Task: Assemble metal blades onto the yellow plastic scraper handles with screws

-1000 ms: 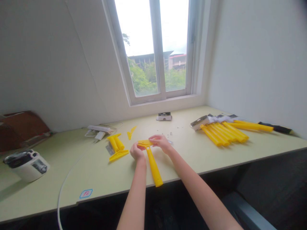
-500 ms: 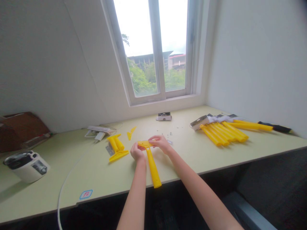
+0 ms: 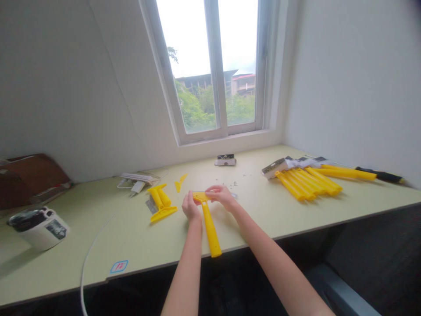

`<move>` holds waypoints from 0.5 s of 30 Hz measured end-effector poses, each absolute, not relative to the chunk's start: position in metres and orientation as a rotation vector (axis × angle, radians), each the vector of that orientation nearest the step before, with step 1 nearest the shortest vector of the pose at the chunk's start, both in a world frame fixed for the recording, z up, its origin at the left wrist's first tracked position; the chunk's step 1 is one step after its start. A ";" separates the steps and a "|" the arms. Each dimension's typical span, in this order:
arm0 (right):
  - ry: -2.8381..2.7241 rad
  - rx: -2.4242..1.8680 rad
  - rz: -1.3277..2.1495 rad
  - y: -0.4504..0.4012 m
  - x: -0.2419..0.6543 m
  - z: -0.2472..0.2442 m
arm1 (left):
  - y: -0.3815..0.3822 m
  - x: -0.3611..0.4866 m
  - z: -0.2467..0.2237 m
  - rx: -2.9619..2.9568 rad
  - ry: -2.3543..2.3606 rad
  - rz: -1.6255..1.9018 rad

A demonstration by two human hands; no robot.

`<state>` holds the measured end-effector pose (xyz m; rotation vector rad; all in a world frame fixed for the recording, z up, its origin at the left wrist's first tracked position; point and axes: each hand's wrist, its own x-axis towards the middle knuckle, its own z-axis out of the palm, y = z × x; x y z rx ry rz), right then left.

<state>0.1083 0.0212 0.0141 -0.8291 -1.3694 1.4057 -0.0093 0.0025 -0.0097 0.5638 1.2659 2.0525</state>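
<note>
A yellow plastic scraper (image 3: pixel 208 228) near the middle of the tabletop (image 3: pixel 98 237), its handle running toward the front edge and ending right at that edge, its wide head farther from the body. Left hand (image 3: pixel 191 206) closed on the left end of the head, right hand (image 3: pixel 222 196) curled over its right end: a two-handed grasp, fingers on the yellow plastic. Just left of the hands, more yellow scraper parts (image 3: pixel 160 206) lying together, with a metal blade (image 3: pixel 151 206) against them, and a small yellow piece (image 3: pixel 180 182) beyond. Tiny metal bits (image 3: pixel 234 183) scattered just past the right hand; a small boxed item (image 3: pixel 225 160) near the back edge. Toward the right end, yellow handles (image 3: pixel 307 184) fanned side by side. Toward the left end, a white power strip (image 3: pixel 136 179), a white cable (image 3: pixel 88 259), a white appliance (image 3: pixel 38 228), a brown case (image 3: pixel 33 180) and a "12" label (image 3: pixel 119 266) at the front edge.
</note>
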 end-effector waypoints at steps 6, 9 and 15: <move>-1.339 -0.831 1.423 0.020 0.110 0.016 | 0.001 -0.008 -0.014 0.883 1.449 2.037; -1.325 -0.841 1.417 0.020 0.110 0.015 | 0.001 -0.009 -0.016 0.898 1.475 2.032; -1.299 -0.860 1.429 0.021 0.109 0.014 | 0.000 -0.007 -0.013 0.855 1.444 2.037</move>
